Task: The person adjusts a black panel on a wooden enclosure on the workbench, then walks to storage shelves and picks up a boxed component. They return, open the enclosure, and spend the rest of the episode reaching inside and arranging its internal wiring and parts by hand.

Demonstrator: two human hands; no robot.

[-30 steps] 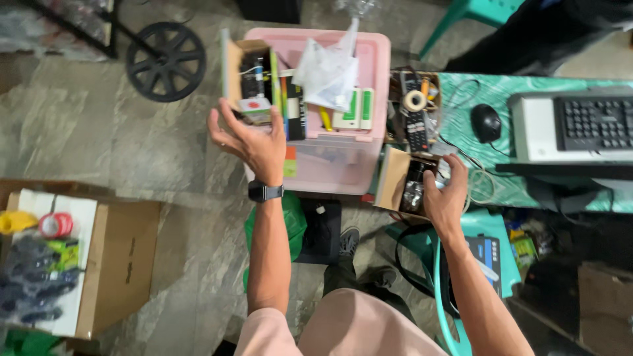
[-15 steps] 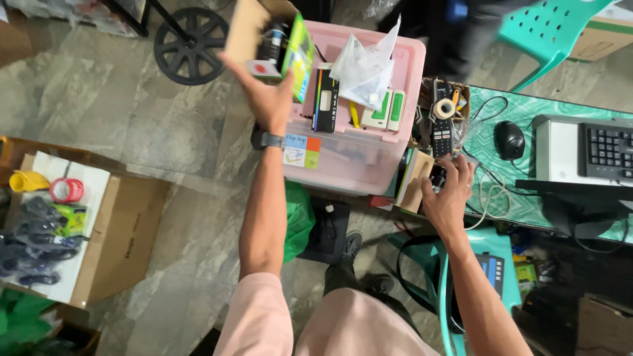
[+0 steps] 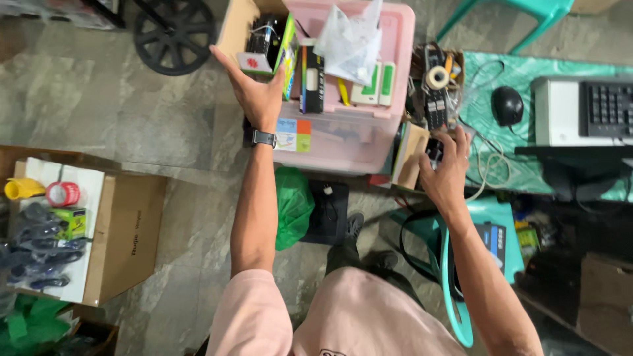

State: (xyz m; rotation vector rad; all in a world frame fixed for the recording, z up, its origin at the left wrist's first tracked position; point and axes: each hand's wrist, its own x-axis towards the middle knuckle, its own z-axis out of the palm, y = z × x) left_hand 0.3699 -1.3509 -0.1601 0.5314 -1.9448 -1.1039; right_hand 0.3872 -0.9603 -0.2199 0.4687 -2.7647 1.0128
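Left hand [image 3: 258, 99] had pushed its open box [image 3: 254, 36] up over the pink bin [image 3: 395, 39], grip cupping the stiff, probably light base, while right hand [image 3: 447, 165] clasped a small carton [image 3: 410, 155].

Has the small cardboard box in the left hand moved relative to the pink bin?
Yes. The left hand has carried the cardboard box further left along the pink bin rim, past its left corner.

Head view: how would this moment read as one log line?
left hand: holds cardboard box | right hand: in small carton | between: pink bin
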